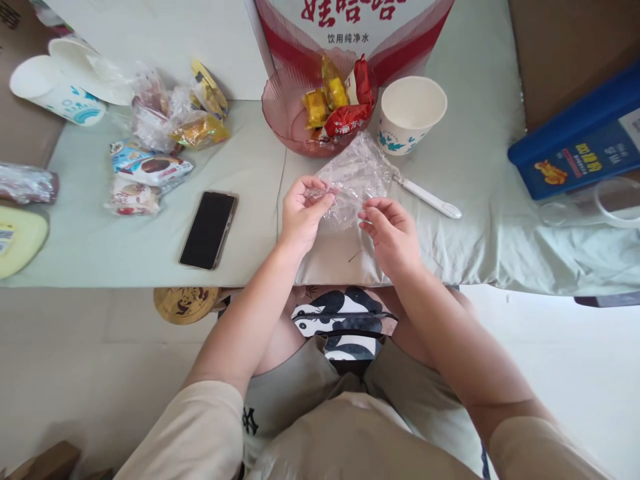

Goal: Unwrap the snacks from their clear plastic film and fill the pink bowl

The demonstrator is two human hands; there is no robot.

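My left hand [301,212] pinches one edge of a crumpled clear plastic bag [356,175] lying on the pale green cloth [250,167] in front of me. Fingers curled, my right hand [391,233] pinches the bag's lower right edge. Just beyond the bag stands a pink glass bowl [285,110] holding several wrapped snacks in yellow and red [339,100]. A white paper cup [409,112] stands to the bowl's right. A white plastic knife [429,197] lies right of the bag.
A black phone [209,229] lies left of my hands. Several wrapped snacks [160,143] and a tipped paper cup [55,90] are at the far left. A blue box [580,143] sits far right. A red and white water carton [350,27] stands behind the bowl.
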